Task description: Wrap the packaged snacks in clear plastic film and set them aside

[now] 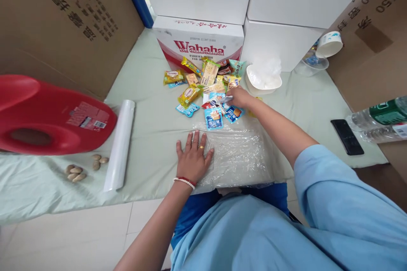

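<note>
My left hand (193,159) lies flat with its fingers spread on the cloth, its thumb side at the edge of a sheet of clear plastic (237,152). Further forward, my right hand (239,96) reaches into a pile of wrapped snacks, its fingers closed on the silvery end of a red and white snack packet (213,102). Near it are a blue snack packet (213,119) and a dark blue one (234,113). Yellow-wrapped snacks (190,95) and a green-edged cracker pack (210,73) make up part of the pile. My right fingertips are partly hidden.
Behind the pile stands a Wahaha carton (200,42). A white bowl (263,84) with a crumpled plastic bag is to its right. On the left are a red jug (57,114), a white roll (120,146) and several nuts (75,173). A phone (347,137) and bottles (381,120) lie right.
</note>
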A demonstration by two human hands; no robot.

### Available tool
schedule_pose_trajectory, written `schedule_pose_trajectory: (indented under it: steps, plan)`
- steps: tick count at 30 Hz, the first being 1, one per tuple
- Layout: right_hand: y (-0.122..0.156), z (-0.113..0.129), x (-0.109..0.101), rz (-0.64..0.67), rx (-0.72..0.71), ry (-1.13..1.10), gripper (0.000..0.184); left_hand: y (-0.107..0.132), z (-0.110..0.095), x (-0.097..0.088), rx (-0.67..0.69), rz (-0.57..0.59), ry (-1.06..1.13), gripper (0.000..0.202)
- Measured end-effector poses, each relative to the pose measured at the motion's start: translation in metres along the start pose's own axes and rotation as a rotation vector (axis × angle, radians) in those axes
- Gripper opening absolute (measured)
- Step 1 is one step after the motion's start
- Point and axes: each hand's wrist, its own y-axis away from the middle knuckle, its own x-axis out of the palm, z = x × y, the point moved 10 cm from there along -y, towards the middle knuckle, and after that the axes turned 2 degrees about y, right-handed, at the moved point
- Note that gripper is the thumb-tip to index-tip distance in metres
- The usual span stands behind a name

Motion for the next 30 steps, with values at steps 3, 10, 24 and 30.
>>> schedule_pose_trajectory:
  steps: [3, 10, 24, 30]
  plan:
    - [0.006, -0.008, -0.004, -0.042, 0.108, 0.038, 0.034, 0.0, 0.0, 0.0, 0.0, -0.001, 0.007, 0.064]
    - [0.027, -0.055, -0.028, -0.17, 0.388, -0.237, 0.042, 0.0, 0.001, 0.001, -0.004, -0.003, -0.009, 0.065]
    - [0.156, 0.015, -0.008, 0.255, 0.09, -0.941, 0.044, 0.0, 0.0, 0.0, -0.01, 0.008, 0.072, 0.063]
    - [0.17, 0.037, 0.052, 0.331, 0.093, -0.378, 0.033, 0.001, 0.001, 0.001, -0.009, 0.009, 0.064, 0.061]
